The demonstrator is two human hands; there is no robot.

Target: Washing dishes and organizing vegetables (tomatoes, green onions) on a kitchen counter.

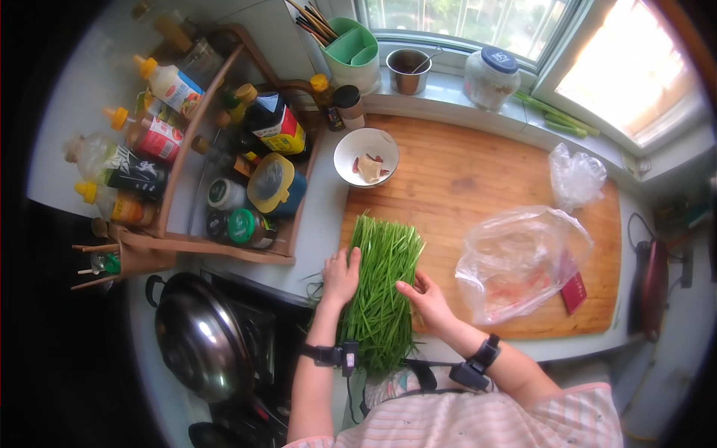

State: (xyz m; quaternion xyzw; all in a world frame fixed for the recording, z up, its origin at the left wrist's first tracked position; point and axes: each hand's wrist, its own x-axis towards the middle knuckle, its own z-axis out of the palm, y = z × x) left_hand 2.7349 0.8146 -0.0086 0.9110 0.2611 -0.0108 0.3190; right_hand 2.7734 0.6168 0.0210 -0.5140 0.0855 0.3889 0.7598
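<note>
A thick bundle of garlic chives (383, 280) lies lengthwise before me, over the left end of the wooden cutting board (442, 185). Its near end reaches past the counter's front edge towards my body. My left hand (340, 274) rests along its left side, thumb on the leaves. On the right side, my right hand (428, 299) has its thumb over the leaves and its fingers against the edge. Together the hands clasp the bundle; what lies beneath it is hidden. A white bowl (348, 168) behind it contains dried red chillies and a pale piece.
Right of the chives lie an opened clear plastic bag (504, 263), a red flat item (573, 294) and a crumpled bag (577, 173). A condiment rack (227, 255) with bottles and jars stands left, above a lidded metal wok (196, 336). Several containers line the windowsill (440, 101).
</note>
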